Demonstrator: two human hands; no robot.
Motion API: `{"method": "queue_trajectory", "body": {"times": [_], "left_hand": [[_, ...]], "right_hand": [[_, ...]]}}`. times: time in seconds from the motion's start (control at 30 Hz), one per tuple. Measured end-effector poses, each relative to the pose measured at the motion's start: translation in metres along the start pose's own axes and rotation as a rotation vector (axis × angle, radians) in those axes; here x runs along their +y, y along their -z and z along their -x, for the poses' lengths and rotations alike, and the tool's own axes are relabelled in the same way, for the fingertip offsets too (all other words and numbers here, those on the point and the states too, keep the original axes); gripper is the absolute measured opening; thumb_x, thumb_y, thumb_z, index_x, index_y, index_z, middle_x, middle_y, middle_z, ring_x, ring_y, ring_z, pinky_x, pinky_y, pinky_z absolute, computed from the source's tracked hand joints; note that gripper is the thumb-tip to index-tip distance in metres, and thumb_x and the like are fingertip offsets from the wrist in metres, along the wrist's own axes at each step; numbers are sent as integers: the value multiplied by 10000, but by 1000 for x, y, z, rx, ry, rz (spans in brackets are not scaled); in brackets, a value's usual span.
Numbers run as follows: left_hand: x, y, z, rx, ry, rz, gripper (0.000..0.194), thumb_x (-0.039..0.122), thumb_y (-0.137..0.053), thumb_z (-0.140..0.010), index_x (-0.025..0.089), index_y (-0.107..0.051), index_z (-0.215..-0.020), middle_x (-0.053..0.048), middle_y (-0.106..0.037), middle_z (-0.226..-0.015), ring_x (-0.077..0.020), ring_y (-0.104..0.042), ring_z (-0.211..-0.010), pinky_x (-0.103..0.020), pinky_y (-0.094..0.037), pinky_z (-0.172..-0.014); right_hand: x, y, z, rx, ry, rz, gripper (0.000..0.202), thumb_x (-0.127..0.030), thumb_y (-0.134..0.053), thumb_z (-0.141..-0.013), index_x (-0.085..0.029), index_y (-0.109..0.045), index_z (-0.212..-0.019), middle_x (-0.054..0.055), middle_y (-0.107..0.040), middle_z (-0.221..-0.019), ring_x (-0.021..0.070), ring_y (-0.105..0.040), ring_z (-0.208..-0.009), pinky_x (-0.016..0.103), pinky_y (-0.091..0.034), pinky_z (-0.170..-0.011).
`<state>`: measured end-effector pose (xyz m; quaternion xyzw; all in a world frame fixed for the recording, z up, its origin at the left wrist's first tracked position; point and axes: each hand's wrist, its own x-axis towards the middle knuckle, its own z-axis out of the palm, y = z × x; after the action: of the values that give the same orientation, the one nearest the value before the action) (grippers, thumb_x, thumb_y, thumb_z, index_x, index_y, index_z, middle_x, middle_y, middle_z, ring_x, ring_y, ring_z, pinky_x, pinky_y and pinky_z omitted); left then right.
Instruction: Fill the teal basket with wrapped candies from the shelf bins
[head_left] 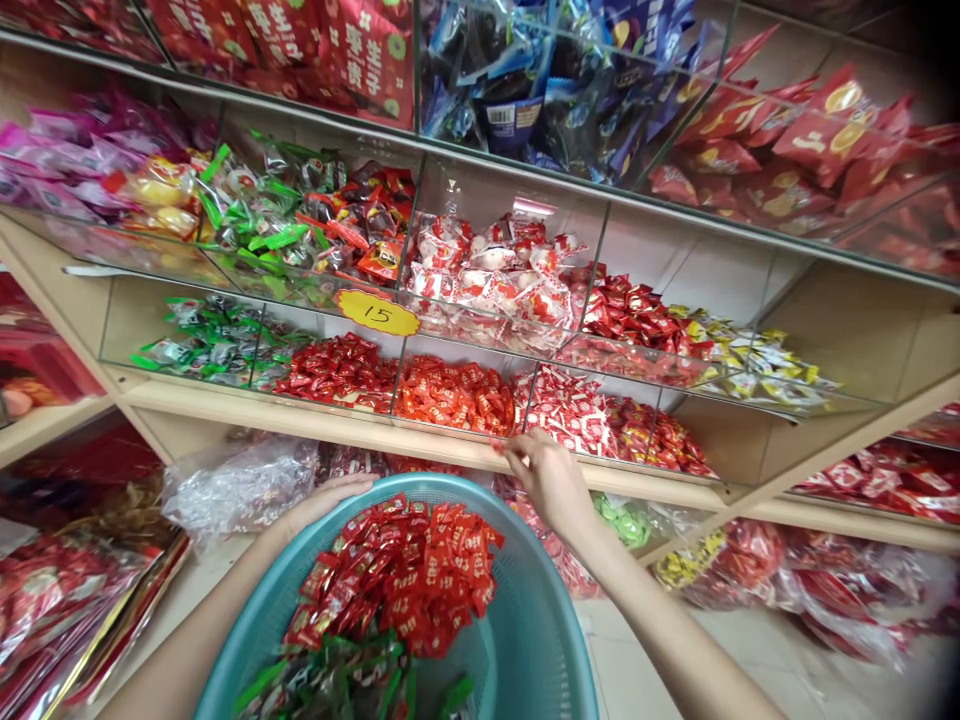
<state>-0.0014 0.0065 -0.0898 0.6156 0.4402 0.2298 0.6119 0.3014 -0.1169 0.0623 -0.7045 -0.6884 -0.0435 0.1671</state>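
Observation:
My left hand [330, 500] grips the far left rim of a teal plastic basket [544, 600]; some of its fingers are hidden behind the rim. Inside the basket lie a heap of red-wrapped candies [405, 570] and, nearer me, green-and-clear wrapped candies [337, 680]. Just beyond the basket's right rim, my right hand [551, 480] is closed in a pinch at the wooden shelf edge. A small red-wrapped candy [499, 447] shows at its fingertips. Right behind are compartments of orange-red candies [457, 395] and red-and-white candies [566, 405].
Clear dividers and front panels [330, 300] split the stepped shelves. A yellow price tag [377, 314] reads 15. Blue packets [517, 100] and red packets [825, 150] fill the upper tier. Bagged sweets [750, 565] and a clear plastic bag [240, 485] sit beneath the wooden ledge [300, 420].

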Motion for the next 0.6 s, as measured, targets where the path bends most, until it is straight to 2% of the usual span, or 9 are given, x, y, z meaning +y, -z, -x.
{"method": "queue_trajectory", "body": {"times": [0.13,0.27,0.4,0.6], "left_hand": [[-6,3,-6,-30,-23,-19,517,463,-608,-702,183,-635,-1137,-52,-590,-1270,-249,-490,-1223,-339,-319,-1085],[-6,3,-7,-25,-31,-53,524,483,-627,-685,182,-645,-1113,-45,-578,-1283,-249,-441,-1266,-343,-293,-1098],[-1,1,-4,-27,-39,-72,518,486,-615,-695,176,-645,-1109,-45,-594,-1263,-244,-462,-1248,-346,-279,-1103],[0,2,-2,-9,-32,-93,527,498,-623,-671,188,-655,-1097,-29,-582,-1280,-255,-393,-1299,-344,-267,-1108]], "right_hand": [[17,-12,45,-84,-9,-225,206,-242,-447,-875,-192,-636,-810,35,-614,-810,139,-588,-692,224,-372,-629],[28,-33,72,-221,-77,-263,187,-197,-468,-841,-198,-643,-775,29,-645,-798,147,-599,-720,222,-375,-646],[31,-53,87,-370,-115,-172,177,-133,-491,-810,-203,-652,-783,23,-662,-788,152,-616,-776,215,-360,-645],[26,-65,90,-387,-112,74,201,-206,-441,-899,-210,-642,-894,53,-656,-892,173,-620,-838,238,-351,-639]]}}
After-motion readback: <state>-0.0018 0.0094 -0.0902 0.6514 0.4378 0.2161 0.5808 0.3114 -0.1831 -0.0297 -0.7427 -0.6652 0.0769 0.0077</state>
